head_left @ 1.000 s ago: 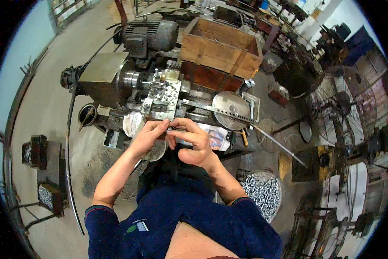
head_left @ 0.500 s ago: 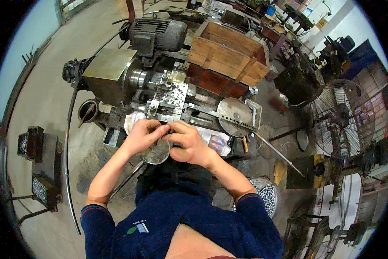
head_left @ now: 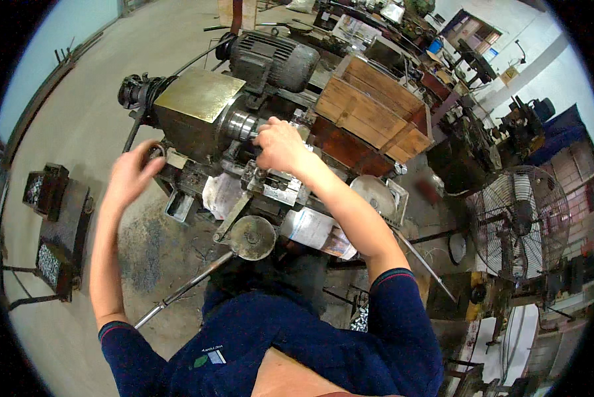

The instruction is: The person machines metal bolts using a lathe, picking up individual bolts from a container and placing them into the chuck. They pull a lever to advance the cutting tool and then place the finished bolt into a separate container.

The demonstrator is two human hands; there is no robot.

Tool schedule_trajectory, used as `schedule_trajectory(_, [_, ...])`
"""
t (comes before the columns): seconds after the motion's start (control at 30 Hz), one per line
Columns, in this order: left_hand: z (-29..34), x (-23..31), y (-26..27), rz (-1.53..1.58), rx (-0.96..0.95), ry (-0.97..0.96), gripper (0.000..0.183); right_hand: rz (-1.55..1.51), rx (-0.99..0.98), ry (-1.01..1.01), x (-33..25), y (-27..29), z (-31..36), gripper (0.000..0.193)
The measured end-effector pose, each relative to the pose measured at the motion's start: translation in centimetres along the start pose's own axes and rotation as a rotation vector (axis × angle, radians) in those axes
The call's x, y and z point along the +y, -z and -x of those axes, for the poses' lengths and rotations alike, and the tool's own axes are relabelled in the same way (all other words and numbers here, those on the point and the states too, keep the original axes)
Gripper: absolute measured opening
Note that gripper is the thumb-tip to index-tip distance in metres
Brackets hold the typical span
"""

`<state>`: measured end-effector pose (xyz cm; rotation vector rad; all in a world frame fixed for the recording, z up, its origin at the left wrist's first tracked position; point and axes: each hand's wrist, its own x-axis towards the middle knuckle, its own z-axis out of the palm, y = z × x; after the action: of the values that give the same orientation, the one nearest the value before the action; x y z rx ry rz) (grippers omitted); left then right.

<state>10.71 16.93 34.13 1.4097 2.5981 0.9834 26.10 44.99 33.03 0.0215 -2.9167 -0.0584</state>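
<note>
My left hand [head_left: 129, 177] is at the dark handwheel [head_left: 163, 151] on the left of a small lathe, its thumb and fingers apart around the near side of the rim. Whether it touches the wheel is hard to tell. My right hand [head_left: 280, 144] reaches over the carriage, fingers pinched together at the front of the shiny spindle nose [head_left: 242, 126]. Whatever lies between those fingertips is hidden. Below that hand is the metal tool slide [head_left: 280, 192], with bright chips on it. A round metal plate [head_left: 253, 237] sits nearest my body.
Behind the lathe are a ribbed motor [head_left: 274, 59] and a wooden crate [head_left: 370, 106]. Printed paper [head_left: 320, 233] lies at the front, beside a second round plate [head_left: 373, 196]. A large fan [head_left: 520, 221] stands right; bins of small metal parts [head_left: 53, 263] are left.
My hands have parted from above the near round plate. The left moved left to the handwheel, the right forward to the spindle. The view has shifted too.
</note>
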Motion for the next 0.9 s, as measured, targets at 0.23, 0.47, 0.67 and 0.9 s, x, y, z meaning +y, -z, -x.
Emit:
schedule_trajectory(0.23, [10.6,-14.7,3.8,-0.413,0.086,0.356,0.042,0.093,-0.155,-0.102,2.2,-5.3,-4.0,0.021])
schedule_trajectory(0.47, [13.6,-15.3,-0.8,-0.041,0.082,0.642,0.037,0.0,-0.145,-0.153,1.8,-5.8,-4.3,0.024])
schedule_trajectory(0.67, [13.4,-17.7,-1.5,-0.305,0.095,0.568,0.027,-0.189,-0.098,-0.27,1.4,-5.4,-4.4,0.023])
schedule_trajectory(0.9, [10.8,-27.0,6.8,-0.895,-0.037,0.529,0.014,-0.26,-0.043,-0.235,2.6,-7.1,-4.6,0.022])
